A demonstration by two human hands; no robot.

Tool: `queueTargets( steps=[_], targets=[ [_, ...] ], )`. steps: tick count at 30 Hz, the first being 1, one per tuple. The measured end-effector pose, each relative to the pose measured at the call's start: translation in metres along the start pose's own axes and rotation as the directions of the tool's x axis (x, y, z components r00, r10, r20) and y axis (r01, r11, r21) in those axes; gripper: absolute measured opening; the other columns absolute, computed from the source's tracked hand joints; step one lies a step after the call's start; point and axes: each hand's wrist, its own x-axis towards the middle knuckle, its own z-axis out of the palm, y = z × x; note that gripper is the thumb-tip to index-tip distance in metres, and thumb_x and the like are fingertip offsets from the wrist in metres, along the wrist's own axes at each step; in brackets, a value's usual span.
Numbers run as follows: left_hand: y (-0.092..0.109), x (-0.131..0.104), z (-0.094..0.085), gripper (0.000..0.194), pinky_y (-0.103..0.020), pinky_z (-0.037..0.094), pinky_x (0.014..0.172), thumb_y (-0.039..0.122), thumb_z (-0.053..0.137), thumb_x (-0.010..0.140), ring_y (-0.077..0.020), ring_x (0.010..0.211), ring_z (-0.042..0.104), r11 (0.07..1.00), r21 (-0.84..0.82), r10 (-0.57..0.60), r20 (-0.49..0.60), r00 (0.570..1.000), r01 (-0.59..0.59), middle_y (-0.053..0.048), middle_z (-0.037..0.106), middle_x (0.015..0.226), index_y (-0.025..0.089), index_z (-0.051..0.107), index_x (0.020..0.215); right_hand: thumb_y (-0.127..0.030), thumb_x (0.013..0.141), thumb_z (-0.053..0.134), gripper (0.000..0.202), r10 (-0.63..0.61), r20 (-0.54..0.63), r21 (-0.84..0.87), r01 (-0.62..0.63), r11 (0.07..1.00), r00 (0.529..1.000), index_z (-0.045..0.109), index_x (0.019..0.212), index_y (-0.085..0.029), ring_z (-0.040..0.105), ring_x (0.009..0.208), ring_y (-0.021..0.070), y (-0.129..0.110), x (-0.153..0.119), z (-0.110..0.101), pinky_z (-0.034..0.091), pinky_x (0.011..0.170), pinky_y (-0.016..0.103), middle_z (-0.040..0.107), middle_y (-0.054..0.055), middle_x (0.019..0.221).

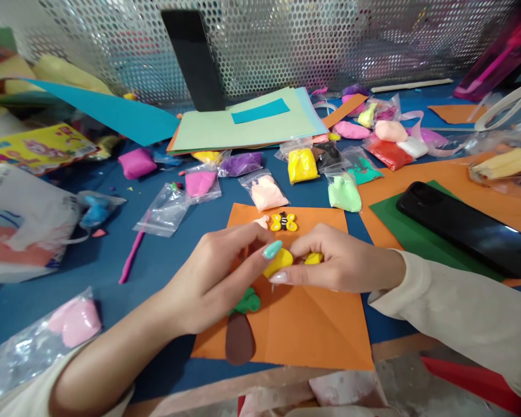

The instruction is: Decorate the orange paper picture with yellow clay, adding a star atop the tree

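Both hands meet over an orange sheet [316,324]. Between them is a flattened piece of yellow clay [278,263]. My left hand [226,272] pinches its left side with thumb and forefinger. My right hand [334,260] holds its right side with the thumb below, and a second yellow lump [314,258] shows by its fingers. Just above the hands lies a yellow and black clay butterfly [283,222], with a pale pink piece beside it. Green clay [248,301] and a brown oval [239,339] sit on the sheet below my left hand, which partly covers the green.
Bagged clay in several colours lies behind the sheet, including a yellow pack [303,165] and a light green one [344,192]. A black phone [464,229] rests at the right. A pink tool [132,255] and a white bag [21,226] are at the left.
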Motion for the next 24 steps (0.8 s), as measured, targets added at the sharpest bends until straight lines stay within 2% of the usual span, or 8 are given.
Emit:
queueTargets(
  steps=[2, 6, 11, 14, 17, 20, 22, 24],
  targets=[
    [-0.001, 0.001, -0.001, 0.028, -0.018, 0.039, 0.051, 0.036, 0.037, 0.093, -0.0075, 0.055, 0.048, 0.999, -0.037, -0.033, 0.022, 0.999, 0.034, 0.004, 0.058, 0.068, 0.018, 0.056, 0.085, -0.033, 0.082, 0.061, 0.034, -0.078, -0.057, -0.015, 0.078, 0.997, 0.995, 0.049, 0.056, -0.014, 0.028, 0.046, 0.0037, 0.003, 0.002, 0.0, 0.022, 0.043, 0.02, 0.029, -0.008, 0.049],
    [-0.003, -0.001, -0.002, 0.031, -0.017, 0.039, 0.05, 0.033, 0.039, 0.093, -0.0071, 0.054, 0.048, 0.998, -0.067, 0.009, 0.065, 0.998, -0.004, 0.003, 0.056, 0.063, 0.017, 0.055, 0.073, -0.027, 0.083, 0.058, 0.024, -0.166, -0.109, 0.001, 0.167, 0.986, 0.98, 0.057, 0.066, -0.012, 0.029, 0.047, 0.004, 0.005, 0.002, 0.0, 0.022, 0.044, 0.02, 0.031, -0.008, 0.051],
    [-0.004, -0.001, 0.0, 0.026, -0.015, 0.037, 0.048, 0.029, 0.04, 0.093, -0.0051, 0.05, 0.045, 0.996, -0.041, 0.081, -0.025, 0.996, -0.082, 0.005, 0.054, 0.061, 0.017, 0.054, 0.074, -0.025, 0.078, 0.065, 0.016, -0.061, -0.089, 0.106, 0.07, 0.992, 0.994, 0.06, 0.075, -0.01, 0.027, 0.045, 0.0028, 0.001, -0.001, 0.001, 0.02, 0.041, 0.019, 0.033, -0.009, 0.053],
    [-0.004, 0.0, -0.003, 0.025, -0.013, 0.036, 0.046, 0.025, 0.04, 0.092, -0.0037, 0.049, 0.043, 0.995, -0.009, 0.1, -0.036, 0.994, -0.1, 0.007, 0.051, 0.058, 0.017, 0.052, 0.072, -0.025, 0.079, 0.064, 0.015, -0.092, -0.133, 0.108, 0.106, 0.988, 0.987, 0.059, 0.077, -0.011, 0.031, 0.047, 0.0035, -0.002, 0.0, 0.0, 0.022, 0.042, 0.02, 0.035, -0.008, 0.054],
    [-0.007, 0.0, -0.01, 0.021, -0.014, 0.039, 0.05, 0.023, 0.039, 0.091, -0.0043, 0.053, 0.047, 0.986, 0.102, 0.132, -0.03, 0.991, -0.128, 0.006, 0.054, 0.063, 0.019, 0.055, 0.078, -0.024, 0.082, 0.059, 0.02, -0.128, -0.183, 0.06, 0.141, 0.988, 0.975, 0.057, 0.067, -0.012, 0.033, 0.05, 0.004, -0.004, 0.001, -0.001, 0.025, 0.045, 0.021, 0.037, -0.007, 0.055],
    [-0.01, -0.002, -0.015, 0.02, -0.018, 0.047, 0.061, 0.024, 0.044, 0.087, -0.0083, 0.069, 0.057, 0.947, 0.248, 0.224, -0.063, 0.973, -0.203, 0.001, 0.064, 0.084, 0.019, 0.056, 0.102, -0.024, 0.082, 0.058, 0.02, -0.11, -0.202, 0.048, 0.122, 0.991, 0.973, 0.057, 0.065, -0.012, 0.035, 0.05, 0.0042, -0.006, 0.001, -0.003, 0.026, 0.047, 0.021, 0.039, -0.007, 0.054],
    [-0.011, -0.002, -0.016, 0.022, -0.021, 0.048, 0.064, 0.025, 0.051, 0.085, -0.0103, 0.072, 0.059, 0.884, 0.375, 0.341, -0.105, 0.934, -0.28, -0.001, 0.064, 0.084, 0.018, 0.055, 0.106, -0.023, 0.082, 0.057, 0.021, -0.107, -0.214, 0.031, 0.117, 0.993, 0.971, 0.056, 0.064, -0.012, 0.033, 0.05, 0.004, -0.005, 0.0, -0.003, 0.025, 0.047, 0.021, 0.037, -0.007, 0.053],
    [-0.011, -0.003, -0.014, 0.02, -0.021, 0.048, 0.061, 0.027, 0.058, 0.085, -0.0102, 0.068, 0.058, 0.796, 0.498, 0.455, -0.118, 0.883, -0.344, 0.0, 0.063, 0.077, 0.018, 0.057, 0.102, -0.023, 0.082, 0.057, 0.022, -0.118, -0.211, -0.009, 0.119, 0.993, 0.97, 0.057, 0.063, -0.012, 0.032, 0.049, 0.0039, -0.004, 0.0, -0.003, 0.025, 0.047, 0.022, 0.035, -0.007, 0.052]
  ],
)
